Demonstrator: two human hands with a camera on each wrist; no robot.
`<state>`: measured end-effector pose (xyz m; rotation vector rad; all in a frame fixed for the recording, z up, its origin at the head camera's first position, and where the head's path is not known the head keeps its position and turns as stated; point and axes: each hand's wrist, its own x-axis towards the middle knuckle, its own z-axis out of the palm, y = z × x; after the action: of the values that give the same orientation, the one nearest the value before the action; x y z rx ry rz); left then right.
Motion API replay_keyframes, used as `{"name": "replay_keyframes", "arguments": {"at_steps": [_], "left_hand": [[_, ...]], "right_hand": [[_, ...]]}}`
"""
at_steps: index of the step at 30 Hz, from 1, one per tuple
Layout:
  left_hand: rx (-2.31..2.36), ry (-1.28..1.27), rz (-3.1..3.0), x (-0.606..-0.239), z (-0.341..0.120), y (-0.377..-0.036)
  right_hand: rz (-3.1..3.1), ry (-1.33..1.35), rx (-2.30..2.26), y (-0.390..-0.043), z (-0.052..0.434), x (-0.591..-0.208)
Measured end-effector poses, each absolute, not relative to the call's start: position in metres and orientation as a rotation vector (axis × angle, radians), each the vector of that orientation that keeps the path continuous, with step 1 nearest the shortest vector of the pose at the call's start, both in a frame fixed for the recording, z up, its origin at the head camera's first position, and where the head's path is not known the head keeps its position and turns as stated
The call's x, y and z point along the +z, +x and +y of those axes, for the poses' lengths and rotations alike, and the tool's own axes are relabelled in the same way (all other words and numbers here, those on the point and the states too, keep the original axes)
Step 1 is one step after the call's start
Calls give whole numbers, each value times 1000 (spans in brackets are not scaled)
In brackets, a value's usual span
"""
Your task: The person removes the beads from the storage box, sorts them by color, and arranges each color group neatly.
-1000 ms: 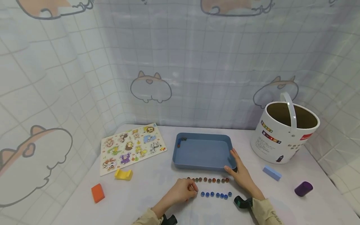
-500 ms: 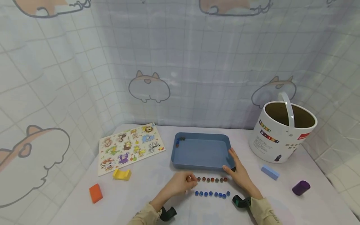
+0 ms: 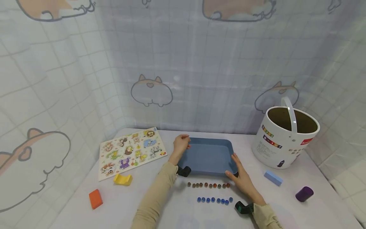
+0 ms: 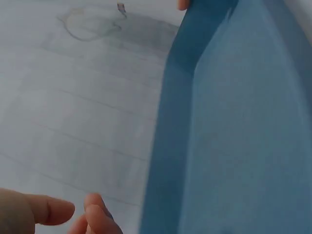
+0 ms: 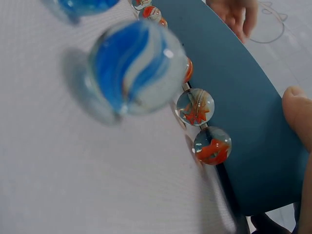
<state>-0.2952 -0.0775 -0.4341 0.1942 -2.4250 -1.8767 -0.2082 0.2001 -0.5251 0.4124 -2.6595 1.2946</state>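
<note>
Over the back left corner of the blue tray [image 3: 207, 156] hovers my left hand [image 3: 180, 144], its fingers loosely bent. In the left wrist view, the left thumb [image 4: 51, 209] and fingertips stand apart beside the tray wall, with nothing visible between them. My right hand [image 3: 243, 179] rests at the tray's front right corner, fingers fairly straight along the right side. Its thumb [image 5: 297, 114] touches the tray wall in the right wrist view. In front of the tray lie a row of reddish and brown marbles [image 3: 210, 185] and a row of blue marbles [image 3: 213, 199].
To the left are an animal puzzle board [image 3: 132, 152], a yellow block [image 3: 123, 180] and an orange block [image 3: 95, 199]. A white bucket [image 3: 281, 140], a light blue block [image 3: 273, 178] and a purple cylinder [image 3: 304, 194] stand or lie on the right.
My left hand has moved from the blue row, past the left end of the reddish row, to the tray's back left corner, which it now covers. The right hand stays at the tray.
</note>
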Motion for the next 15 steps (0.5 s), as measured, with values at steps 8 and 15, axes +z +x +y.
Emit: {"name": "replay_keyframes", "arguments": {"at_steps": [8,15], "left_hand": [[-1657,404,-2540,-458,-70,-323],[-1517,455,-2655,-454,-70,-319]], "right_hand": [[-2652,397,1298,-208,199,-526],[-2657,384,1287,-209,198,-526]]}}
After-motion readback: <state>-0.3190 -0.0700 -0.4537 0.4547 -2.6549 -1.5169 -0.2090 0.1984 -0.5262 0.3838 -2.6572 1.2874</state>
